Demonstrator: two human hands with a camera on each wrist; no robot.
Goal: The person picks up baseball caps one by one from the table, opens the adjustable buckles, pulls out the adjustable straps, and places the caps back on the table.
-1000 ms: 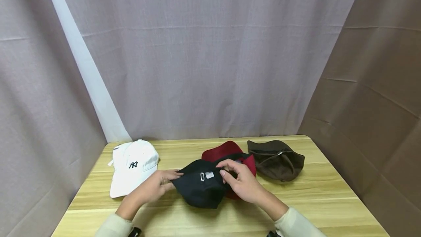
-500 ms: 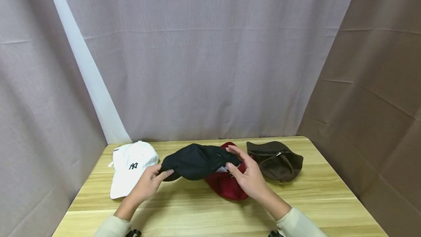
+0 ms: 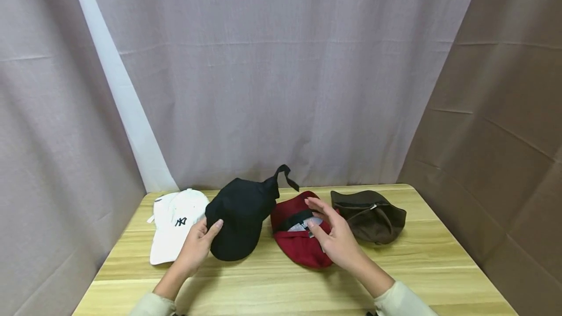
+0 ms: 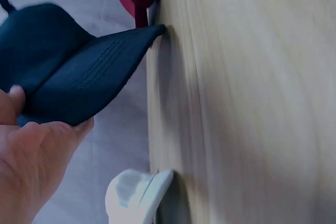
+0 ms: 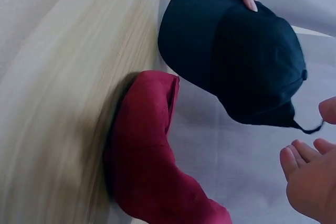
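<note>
From afar I see the left hand (image 3: 196, 247) pinching the black baseball cap (image 3: 242, 206), which extends rightward from that grip; the right hand (image 3: 338, 240) is spread, unladen. I judge the cap light, soft-crowned, best held by its stiffer brim (image 3: 234, 247)

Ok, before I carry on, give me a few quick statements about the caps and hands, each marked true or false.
1. The left hand holds the black cap. True.
2. The red cap rests on the table. True.
3. The right hand grips the red cap. False: it holds nothing.
4. In the head view, the brown cap is left of the red cap. False: it is to the right.
5. The white cap has a dark logo. True.
</note>
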